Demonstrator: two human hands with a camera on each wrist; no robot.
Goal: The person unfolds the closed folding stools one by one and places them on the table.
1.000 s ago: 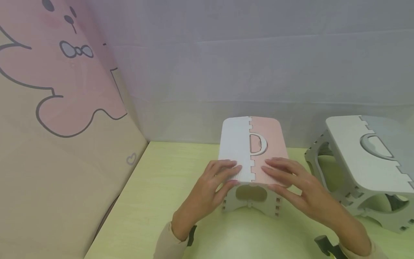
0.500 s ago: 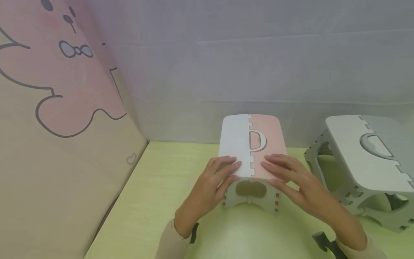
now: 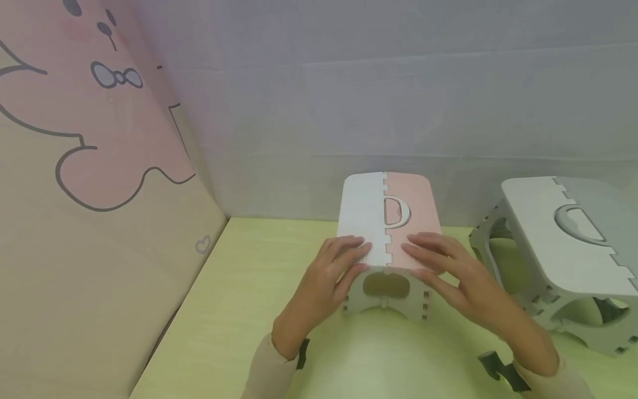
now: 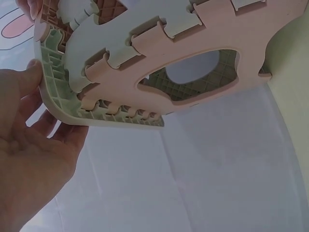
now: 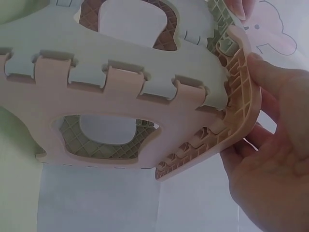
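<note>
A small folding stool (image 3: 365,205) with a white and pink top stands upright on the table in the head view. My left hand (image 3: 326,277) grips its near left corner, fingers over the white half and thumb against the front edge. On the near right corner my right hand (image 3: 453,274) holds the pink half the same way. The left wrist view shows the stool's pink side panel (image 4: 193,72) and my left hand (image 4: 43,145) at the rim. In the right wrist view my right hand (image 5: 275,125) touches the ribbed pink rim (image 5: 244,96).
A second, larger folding stool (image 3: 543,238) in white and grey stands to the right. Behind runs a pale cloth wall (image 3: 399,111); a wall with a pink cartoon animal (image 3: 119,122) rises at the left. Pale green-yellow tabletop (image 3: 224,310) shows around the small stool.
The small stool has slid a little away from me, towards the back wall, with both hands moving along on its near corners. The larger stool has stayed in place.
</note>
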